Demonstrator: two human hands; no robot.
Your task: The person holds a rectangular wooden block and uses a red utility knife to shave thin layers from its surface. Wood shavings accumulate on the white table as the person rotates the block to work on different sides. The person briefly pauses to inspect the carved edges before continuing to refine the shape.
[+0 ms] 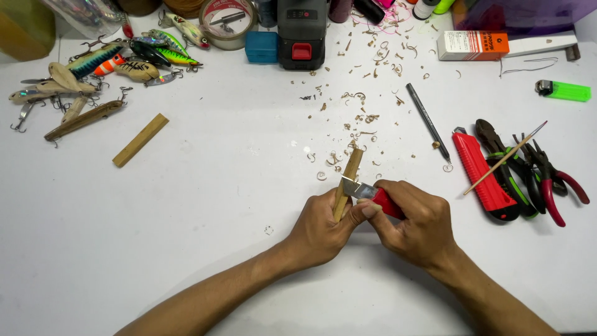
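Note:
My left hand (pixel 323 227) grips the lower end of a thin wooden stick (pixel 350 174), which points up and away over the white table. My right hand (pixel 413 221) is closed on a red-handled knife (pixel 387 203); its short metal blade (pixel 353 187) lies against the stick just above my left thumb. Both hands touch each other near the table's middle front. Curled wood shavings (pixel 364 118) lie scattered beyond the stick's tip.
A second wooden stick (pixel 140 139) lies at left, below a pile of fishing lures (pixel 102 68). At right lie a red utility knife (pixel 482 174), pliers (pixel 547 174), a pencil (pixel 428 122) and a green lighter (pixel 566 91). A tape roll (pixel 227 22) and black tool (pixel 301 34) stand at the back.

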